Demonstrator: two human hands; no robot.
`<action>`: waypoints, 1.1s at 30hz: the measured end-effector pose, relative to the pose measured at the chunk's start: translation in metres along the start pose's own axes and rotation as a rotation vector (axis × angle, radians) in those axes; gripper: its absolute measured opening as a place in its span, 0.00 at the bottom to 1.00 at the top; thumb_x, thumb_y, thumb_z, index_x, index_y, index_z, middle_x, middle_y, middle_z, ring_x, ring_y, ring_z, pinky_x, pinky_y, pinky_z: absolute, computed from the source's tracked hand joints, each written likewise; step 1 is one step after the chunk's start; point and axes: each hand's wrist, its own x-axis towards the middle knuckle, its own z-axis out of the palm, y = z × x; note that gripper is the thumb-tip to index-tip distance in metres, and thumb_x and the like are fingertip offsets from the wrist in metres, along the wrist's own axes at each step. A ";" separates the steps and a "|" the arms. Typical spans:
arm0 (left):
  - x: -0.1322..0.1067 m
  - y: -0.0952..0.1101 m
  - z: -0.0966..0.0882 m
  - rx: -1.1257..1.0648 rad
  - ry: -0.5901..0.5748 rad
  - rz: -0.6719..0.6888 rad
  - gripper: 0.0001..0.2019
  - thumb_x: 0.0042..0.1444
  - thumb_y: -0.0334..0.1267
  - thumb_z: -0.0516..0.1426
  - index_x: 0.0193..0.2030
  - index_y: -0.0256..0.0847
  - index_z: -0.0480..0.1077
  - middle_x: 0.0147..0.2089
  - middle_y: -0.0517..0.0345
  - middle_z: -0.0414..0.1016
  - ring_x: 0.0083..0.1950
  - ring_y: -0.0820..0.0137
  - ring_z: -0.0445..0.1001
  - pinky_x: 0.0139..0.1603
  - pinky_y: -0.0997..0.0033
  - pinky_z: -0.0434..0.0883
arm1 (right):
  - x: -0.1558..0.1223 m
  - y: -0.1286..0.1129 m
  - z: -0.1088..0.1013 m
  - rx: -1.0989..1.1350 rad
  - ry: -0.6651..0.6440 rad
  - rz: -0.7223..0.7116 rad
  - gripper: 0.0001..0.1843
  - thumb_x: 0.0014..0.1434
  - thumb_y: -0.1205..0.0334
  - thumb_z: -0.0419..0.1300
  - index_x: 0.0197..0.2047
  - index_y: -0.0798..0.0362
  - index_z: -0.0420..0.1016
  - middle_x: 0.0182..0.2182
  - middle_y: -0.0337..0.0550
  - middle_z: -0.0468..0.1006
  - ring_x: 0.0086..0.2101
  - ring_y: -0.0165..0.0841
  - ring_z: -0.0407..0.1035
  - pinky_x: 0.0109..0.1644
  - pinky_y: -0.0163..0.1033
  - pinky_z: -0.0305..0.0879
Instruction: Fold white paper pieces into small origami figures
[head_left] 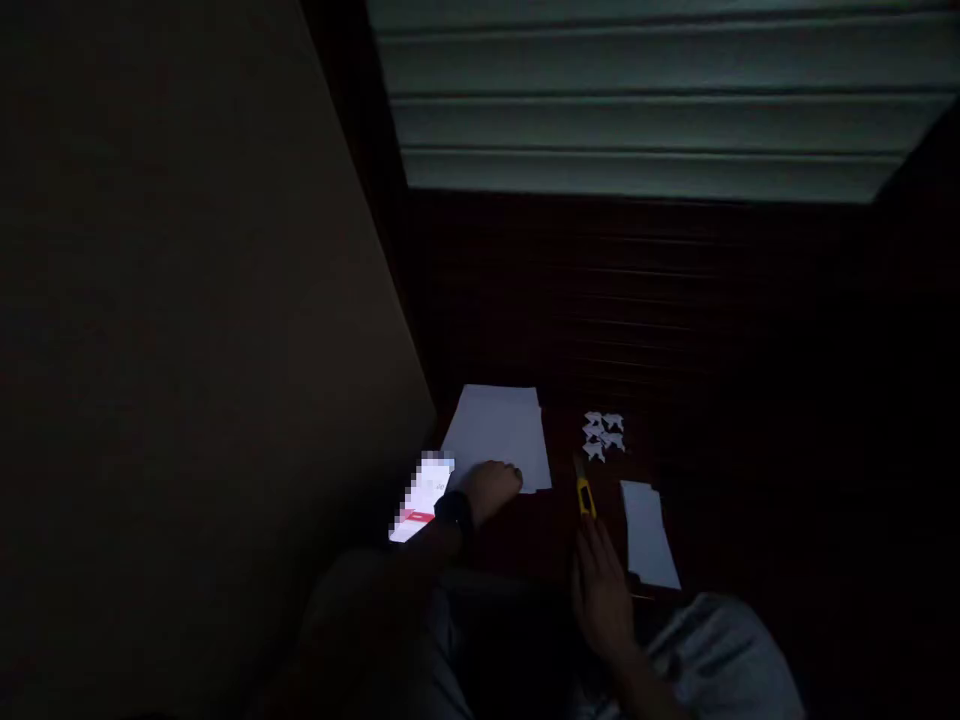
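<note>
My left hand (491, 487), wearing a dark wrist band (454, 510), rests with curled fingers at the near edge of a stack of white paper sheets (499, 430). What lies under those fingers, if anything, is hidden. A yellow utility knife (585, 497) lies on the dark table, pointing away from me. My right hand (602, 592) is laid flat with fingers stretched out, their tips at the knife's near end. To its right sits a smaller pile of narrow white paper pieces (649, 535). Several small folded white paper shapes (595, 452) are grouped beyond the knife.
A phone with a lit screen (424, 500) lies beside my left wrist. A plain wall (225, 300) rises on the left, and a slatted panel (645, 120) stands ahead. My knees (727, 650) are at the near side of the table. The room is very dark.
</note>
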 end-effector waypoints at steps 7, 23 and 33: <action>0.000 -0.001 -0.002 0.005 -0.009 0.009 0.08 0.53 0.23 0.50 0.36 0.30 0.69 0.34 0.43 0.73 0.35 0.60 0.74 0.31 0.64 0.69 | 0.003 -0.002 0.001 0.029 0.071 -0.008 0.23 0.62 0.60 0.43 0.60 0.56 0.54 0.61 0.45 0.47 0.60 0.43 0.38 0.60 0.54 0.47; 0.000 0.003 -0.009 -0.010 -0.027 -0.007 0.09 0.53 0.23 0.50 0.38 0.29 0.69 0.35 0.41 0.74 0.36 0.60 0.74 0.33 0.63 0.69 | 0.002 -0.001 0.000 0.042 0.046 -0.005 0.23 0.62 0.61 0.44 0.60 0.55 0.54 0.62 0.45 0.47 0.60 0.43 0.37 0.61 0.54 0.47; -0.004 0.011 -0.013 -0.034 -0.017 -0.088 0.09 0.55 0.25 0.49 0.39 0.30 0.68 0.37 0.40 0.73 0.37 0.61 0.74 0.34 0.65 0.69 | 0.002 -0.001 0.001 0.025 0.049 -0.006 0.23 0.62 0.61 0.43 0.60 0.55 0.53 0.62 0.45 0.46 0.60 0.43 0.37 0.60 0.55 0.47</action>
